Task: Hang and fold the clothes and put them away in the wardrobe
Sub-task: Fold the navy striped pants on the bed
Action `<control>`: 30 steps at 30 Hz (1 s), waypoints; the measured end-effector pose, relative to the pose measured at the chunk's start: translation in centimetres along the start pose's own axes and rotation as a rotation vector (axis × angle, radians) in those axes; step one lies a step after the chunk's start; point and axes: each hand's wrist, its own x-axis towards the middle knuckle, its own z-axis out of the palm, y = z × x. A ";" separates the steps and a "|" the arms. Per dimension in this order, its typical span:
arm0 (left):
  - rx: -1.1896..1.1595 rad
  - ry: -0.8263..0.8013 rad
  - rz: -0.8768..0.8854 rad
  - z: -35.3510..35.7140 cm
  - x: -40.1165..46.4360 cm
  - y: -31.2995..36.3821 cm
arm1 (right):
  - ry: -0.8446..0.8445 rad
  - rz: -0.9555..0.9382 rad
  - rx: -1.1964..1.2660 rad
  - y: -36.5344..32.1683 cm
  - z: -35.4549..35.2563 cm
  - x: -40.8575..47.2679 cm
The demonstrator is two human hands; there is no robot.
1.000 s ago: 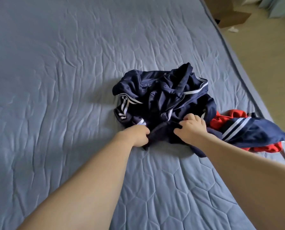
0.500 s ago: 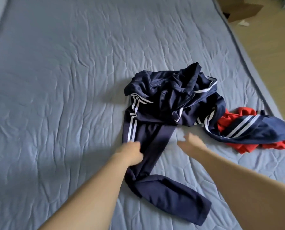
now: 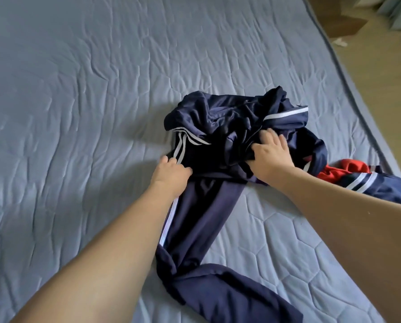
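Navy track pants (image 3: 202, 220) with white side stripes, sprawled near the middle of the blue quilted mattress (image 3: 78, 101): bunched in a heap at the far end, one leg stretched toward the near edge and kinked to the right at the bottom.

Left hand (image 3: 171, 174) reaching in from near left, arm extended, fingers curled down onto the striped left edge of the pants where the leg meets the heap, seemingly pinching the cloth there. Right hand (image 3: 268, 157) coming from the near right, forearm crossing the mattress, fingers bent and dug into the crumpled folds of the heap, thumb tucked beneath a fold, gripping the fabric.

Two hands, both on the same garment. One pair of navy pants under them; just beside it, to the right and close to the mattress edge, one red garment (image 3: 334, 174) and one more navy piece with white stripes (image 3: 381, 185) lying over it.

Wrinkled mattress cover, stitched in hexagons. Tan floor (image 3: 381, 78) along the right side, with a brown cardboard box (image 3: 341, 26) at far right and a small white scrap (image 3: 340, 41) near it.
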 end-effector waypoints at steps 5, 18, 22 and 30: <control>0.023 -0.226 0.125 1.3 -6.0 0.6 | -0.204 0.235 0.682 -2.8 -1.9 -2.8; -0.553 -0.305 -0.325 1.3 -21.7 -7.5 | -0.057 0.442 0.393 -11.3 -8.6 -6.8; -0.536 -0.422 -0.234 2.8 -19.9 -7.5 | 0.001 -0.286 0.151 -13.3 -6.7 -8.3; -1.295 -0.276 -0.477 3.9 -20.2 -10.1 | -0.435 -0.406 -0.206 -19.2 0.9 -13.7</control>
